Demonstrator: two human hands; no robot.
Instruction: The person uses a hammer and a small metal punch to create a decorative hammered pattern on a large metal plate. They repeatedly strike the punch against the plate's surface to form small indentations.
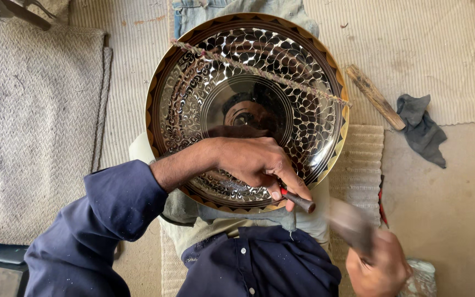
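While the large round shiny metal plate with cut scale patterns [248,82] rests on my lap, nearly all its surface is already engraved; I judge only the near rim is left. My left hand [257,162] pinches the small dark chisel [299,201] there. My right hand [377,269] grips the blurred hammer [350,223].

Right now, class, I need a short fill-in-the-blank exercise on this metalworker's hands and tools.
1. The left hand holds a chisel against the engraved ____.
2. The right hand grips a blurred ____.
3. A wooden stick lies beside a grey ____.

Missing words: plate; hammer; cloth
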